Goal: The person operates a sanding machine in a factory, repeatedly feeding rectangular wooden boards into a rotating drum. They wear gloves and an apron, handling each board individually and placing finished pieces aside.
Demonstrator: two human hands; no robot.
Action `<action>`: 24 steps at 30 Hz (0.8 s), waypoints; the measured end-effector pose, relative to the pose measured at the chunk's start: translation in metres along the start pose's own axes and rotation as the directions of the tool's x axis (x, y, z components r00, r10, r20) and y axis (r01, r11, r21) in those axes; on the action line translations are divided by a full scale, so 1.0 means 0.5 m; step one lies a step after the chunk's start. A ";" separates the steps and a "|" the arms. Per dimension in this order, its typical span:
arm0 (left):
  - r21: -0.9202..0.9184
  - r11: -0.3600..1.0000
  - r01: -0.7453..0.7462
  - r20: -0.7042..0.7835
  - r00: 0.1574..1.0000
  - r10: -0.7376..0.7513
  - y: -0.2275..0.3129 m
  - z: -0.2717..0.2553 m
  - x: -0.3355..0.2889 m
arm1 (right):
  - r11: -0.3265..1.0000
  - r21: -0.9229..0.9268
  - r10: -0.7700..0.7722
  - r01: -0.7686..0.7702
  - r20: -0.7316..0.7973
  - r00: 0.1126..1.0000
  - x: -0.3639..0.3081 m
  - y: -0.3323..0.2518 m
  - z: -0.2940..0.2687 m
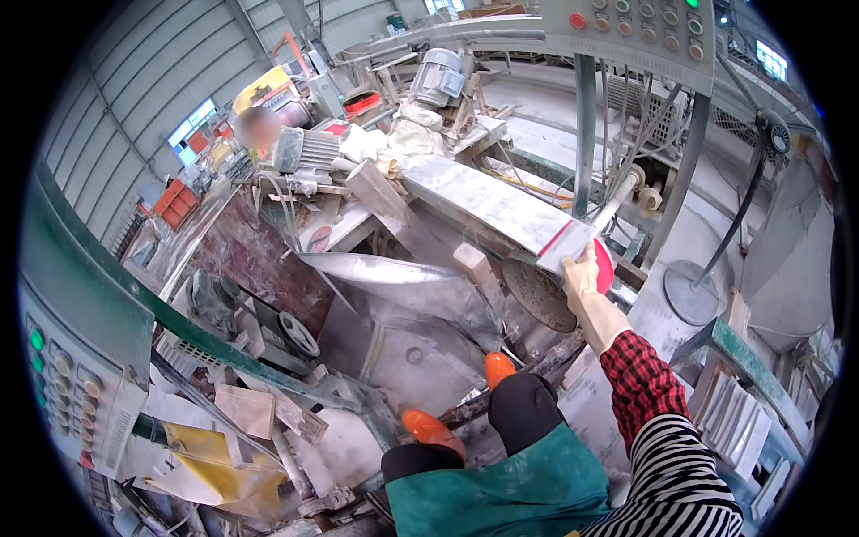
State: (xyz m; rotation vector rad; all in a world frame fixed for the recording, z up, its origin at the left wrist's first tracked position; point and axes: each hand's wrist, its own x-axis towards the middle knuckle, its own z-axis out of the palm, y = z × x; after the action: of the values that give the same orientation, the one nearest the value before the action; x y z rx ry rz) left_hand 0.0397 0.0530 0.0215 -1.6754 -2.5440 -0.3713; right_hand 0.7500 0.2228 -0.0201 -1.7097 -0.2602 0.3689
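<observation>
My right hand (pixel 583 285), in what looks like a pale cream glove, reaches forward to the near right end of a long white slab or board (pixel 488 199). Its fingers are closed on the edge of a flat pale piece with a red stripe (pixel 565 242), whose kind I cannot make out. Just right of the fingers sits a round red thing (pixel 605 267), partly hidden by the hand. Below the board's end, left of my wrist, is a round dish-like brown thing (pixel 539 294). My left hand is outside the picture.
Control panels stand at the upper right (pixel 631 25) and lower left (pixel 76 394). A grey motor (pixel 438 79) rests beyond the board. A dusty metal sheet (pixel 403 285) and a green rail (pixel 215 336) lie left. A round-based stand (pixel 693 291) is at right. Another person (pixel 257 130) is far left.
</observation>
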 end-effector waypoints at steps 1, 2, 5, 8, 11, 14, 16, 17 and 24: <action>0.004 1.000 0.001 -0.011 1.000 0.000 0.003 0.001 -0.003 | 0.999 -0.023 0.031 -0.032 -0.015 0.999 0.031 0.016 -0.001; 0.014 1.000 0.003 -0.019 1.000 -0.002 0.002 -0.002 -0.009 | 0.999 -0.008 0.034 -0.034 -0.015 0.999 0.040 0.023 0.005; 0.034 0.999 -0.001 -0.042 0.999 0.003 0.004 -0.001 -0.013 | 0.999 0.019 0.043 -0.043 -0.027 0.999 0.072 0.056 0.021; 0.042 0.999 -0.017 -0.049 0.999 0.019 0.018 0.012 -0.006 | 0.994 0.070 0.092 -0.087 -0.073 0.993 0.122 0.074 0.034; 0.056 0.998 -0.022 -0.058 0.998 0.026 0.018 0.006 -0.011 | 0.961 -0.263 0.054 -0.080 -0.102 0.993 0.135 0.070 0.040; 0.078 0.997 -0.002 -0.066 0.998 0.007 0.009 -0.004 -0.024 | 0.953 -0.106 0.292 -0.285 0.057 0.955 0.077 0.000 0.050; 0.073 0.997 -0.012 -0.065 0.998 0.017 0.014 0.002 -0.020 | 0.940 -0.211 0.294 -0.267 0.110 0.950 0.098 0.004 0.035; 0.071 0.997 -0.015 -0.072 0.997 0.020 0.015 0.002 -0.019 | 0.919 -0.320 0.291 -0.232 0.149 0.945 0.116 0.017 0.030; 0.057 0.998 -0.031 -0.078 0.996 0.035 0.020 0.004 -0.023 | 0.268 -0.842 0.140 0.469 0.515 0.846 0.204 0.090 0.015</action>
State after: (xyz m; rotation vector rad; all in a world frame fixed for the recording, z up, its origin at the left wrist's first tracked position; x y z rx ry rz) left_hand 0.0537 0.0470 0.0190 -1.6471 -2.4445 -0.3528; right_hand 0.8398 0.2601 -0.0753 -2.7506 -1.3182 0.5453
